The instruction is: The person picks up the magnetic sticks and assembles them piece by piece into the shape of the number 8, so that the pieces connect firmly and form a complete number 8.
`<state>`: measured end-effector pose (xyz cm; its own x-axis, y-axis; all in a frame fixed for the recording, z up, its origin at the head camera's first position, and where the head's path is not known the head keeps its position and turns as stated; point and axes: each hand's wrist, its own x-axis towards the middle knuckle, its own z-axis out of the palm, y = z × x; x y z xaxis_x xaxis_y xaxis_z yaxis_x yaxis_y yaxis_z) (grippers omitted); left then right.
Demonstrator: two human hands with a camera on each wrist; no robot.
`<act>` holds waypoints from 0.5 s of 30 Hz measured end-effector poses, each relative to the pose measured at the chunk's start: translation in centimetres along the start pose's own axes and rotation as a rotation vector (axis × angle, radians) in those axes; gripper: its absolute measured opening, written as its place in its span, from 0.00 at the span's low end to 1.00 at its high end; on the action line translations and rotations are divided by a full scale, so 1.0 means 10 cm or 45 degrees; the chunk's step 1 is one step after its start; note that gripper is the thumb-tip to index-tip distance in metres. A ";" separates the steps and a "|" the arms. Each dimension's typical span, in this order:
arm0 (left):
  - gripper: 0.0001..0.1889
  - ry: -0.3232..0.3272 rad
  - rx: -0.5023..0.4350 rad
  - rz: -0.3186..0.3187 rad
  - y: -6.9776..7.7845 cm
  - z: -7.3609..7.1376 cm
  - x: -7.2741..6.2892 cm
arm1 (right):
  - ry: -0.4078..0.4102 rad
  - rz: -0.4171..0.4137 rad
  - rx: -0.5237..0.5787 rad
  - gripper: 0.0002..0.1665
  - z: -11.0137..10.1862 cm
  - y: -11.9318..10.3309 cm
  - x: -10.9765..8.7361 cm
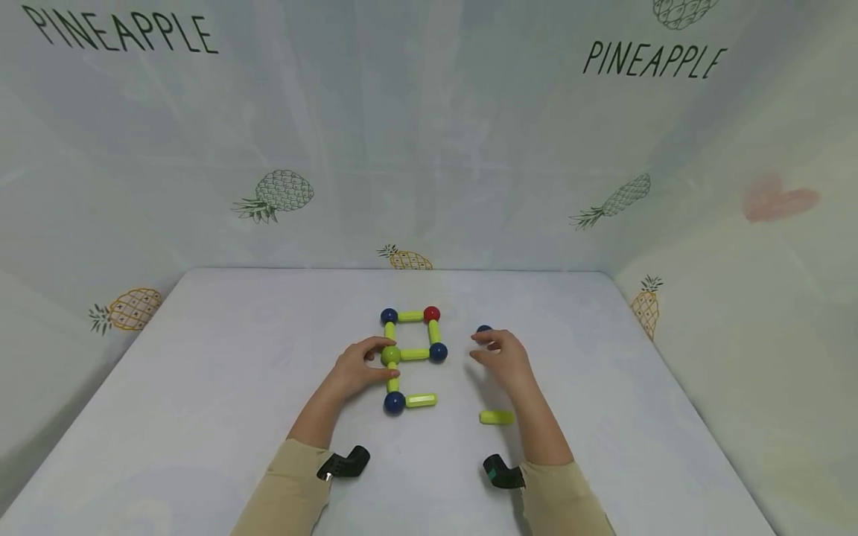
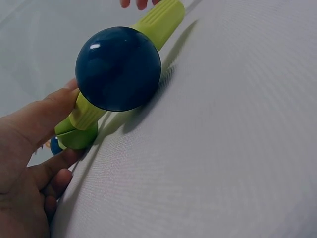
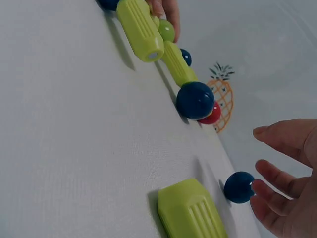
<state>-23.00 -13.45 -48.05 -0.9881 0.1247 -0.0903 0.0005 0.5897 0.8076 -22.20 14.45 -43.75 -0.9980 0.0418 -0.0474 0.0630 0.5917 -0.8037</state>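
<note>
A flat figure of magnetic balls and yellow-green rods lies on the table, with a red ball [image 1: 432,314] at its far right corner. My left hand [image 1: 358,366] holds the figure around its green ball [image 1: 391,356], thumb on the near side and fingers on the far side. Closest to me in the figure is a blue ball [image 2: 119,68], from which a rod [image 1: 421,400] points right with its other end free. My right hand [image 1: 504,361] hovers with thumb and fingers parted, nothing between them. Just beyond its fingers sits a loose blue ball [image 3: 239,187], partly hidden.
One loose yellow-green rod [image 1: 497,418] lies on the white table [image 1: 268,320], left of the right forearm. A pineapple-print cloth [image 1: 429,149] hangs behind the table and along its sides. Each wrist carries a black camera mount [image 1: 345,462].
</note>
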 end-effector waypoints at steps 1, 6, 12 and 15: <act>0.29 0.000 -0.002 -0.003 0.00 0.00 0.00 | 0.010 0.013 0.014 0.19 0.00 0.01 0.02; 0.30 0.003 0.008 -0.001 -0.02 0.01 0.01 | 0.060 0.039 0.024 0.20 0.00 0.05 0.10; 0.29 0.006 0.009 -0.008 -0.01 0.01 0.01 | 0.089 0.042 -0.004 0.21 0.01 0.09 0.22; 0.29 0.006 0.012 -0.002 -0.01 0.01 0.00 | 0.077 0.041 -0.032 0.21 0.02 0.09 0.28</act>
<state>-23.03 -13.45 -48.19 -0.9888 0.1200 -0.0887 0.0006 0.5974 0.8020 -24.92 14.94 -44.73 -0.9934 0.1092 -0.0363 0.0957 0.6092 -0.7872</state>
